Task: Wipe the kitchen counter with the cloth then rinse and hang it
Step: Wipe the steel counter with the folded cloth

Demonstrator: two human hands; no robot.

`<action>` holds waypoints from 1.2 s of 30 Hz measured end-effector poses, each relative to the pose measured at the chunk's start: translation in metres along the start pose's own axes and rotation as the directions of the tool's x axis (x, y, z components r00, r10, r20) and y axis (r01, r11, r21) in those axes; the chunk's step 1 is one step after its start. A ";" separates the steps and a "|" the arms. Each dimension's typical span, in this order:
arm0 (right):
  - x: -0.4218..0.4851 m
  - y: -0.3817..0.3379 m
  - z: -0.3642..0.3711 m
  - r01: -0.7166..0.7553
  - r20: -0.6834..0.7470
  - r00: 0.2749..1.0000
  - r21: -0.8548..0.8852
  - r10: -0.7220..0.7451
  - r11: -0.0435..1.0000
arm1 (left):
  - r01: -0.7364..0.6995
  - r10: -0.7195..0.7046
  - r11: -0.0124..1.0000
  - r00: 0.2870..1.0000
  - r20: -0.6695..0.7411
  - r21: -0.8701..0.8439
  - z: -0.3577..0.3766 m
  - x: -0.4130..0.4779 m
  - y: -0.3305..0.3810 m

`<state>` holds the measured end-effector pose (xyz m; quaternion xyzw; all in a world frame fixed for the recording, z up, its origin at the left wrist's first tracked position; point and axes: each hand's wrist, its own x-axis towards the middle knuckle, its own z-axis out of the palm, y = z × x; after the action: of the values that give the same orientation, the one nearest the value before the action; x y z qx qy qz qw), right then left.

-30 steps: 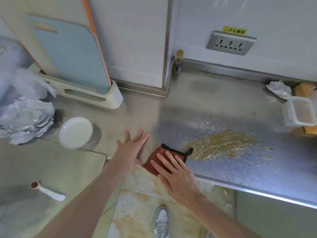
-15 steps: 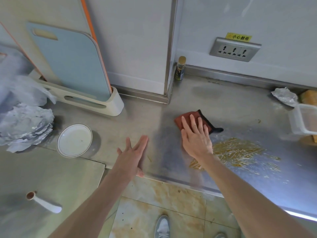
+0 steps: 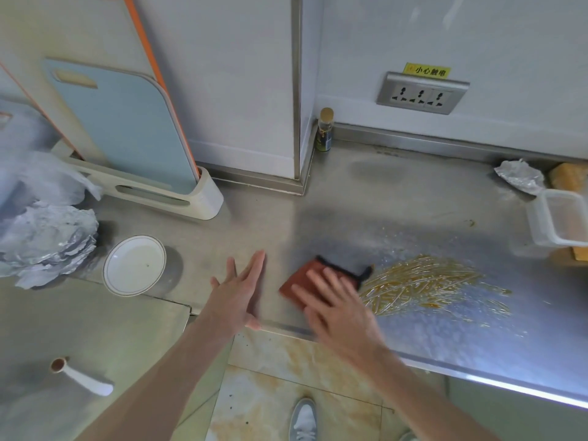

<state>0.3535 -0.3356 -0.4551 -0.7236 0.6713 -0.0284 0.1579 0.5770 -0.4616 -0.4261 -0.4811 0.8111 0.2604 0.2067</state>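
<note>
A red-brown cloth (image 3: 302,280) with a black edge lies flat on the steel counter (image 3: 397,202), near its front edge. My right hand (image 3: 337,305) presses on the cloth with straight, spread fingers; it is blurred by motion. My left hand (image 3: 240,291) rests flat on the counter just left of the cloth, fingers straight, holding nothing. Right of the cloth a patch of yellow strands and sticky smears (image 3: 426,286) spreads over the steel.
A white dish (image 3: 133,265) and crumpled foil (image 3: 44,240) sit at the left, with cutting boards in a rack (image 3: 152,194) behind. A small bottle (image 3: 325,130) stands in the corner. A clear plastic box (image 3: 560,221) and foil ball (image 3: 520,176) are far right. A spoon (image 3: 82,377) lies front left.
My right hand has pulled the cloth back from the counter's middle toward the front edge, after pushing it away half a second before. My left hand has stayed in place.
</note>
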 end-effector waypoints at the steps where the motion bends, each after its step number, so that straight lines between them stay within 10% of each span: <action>1: 0.001 0.021 -0.005 -0.102 -0.025 0.995 0.001 0.102 0.995 | -0.002 0.002 1.000 1.000 0.003 -0.006 0.000 -0.001 0.000; 7: 0.043 0.064 -0.028 -0.442 0.015 0.897 0.035 0.442 0.896 | 0.011 -0.011 1.000 1.000 0.003 0.000 -0.003 0.000 0.004; 18: 0.048 0.012 -0.010 -0.209 -0.049 0.976 0.087 0.214 0.974 | 0.053 -0.053 0.999 0.999 -0.001 0.000 -0.001 0.001 0.003; 36: -0.089 0.237 -0.073 -0.842 0.055 0.526 0.176 0.848 0.511 | 0.012 -0.011 0.984 1.000 -0.007 0.176 -0.022 0.032 0.064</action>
<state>0.0980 -0.2738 -0.4340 -0.2876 0.9356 -0.0224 0.2036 0.5043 -0.4709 -0.4132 -0.4665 0.8288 0.1853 0.2474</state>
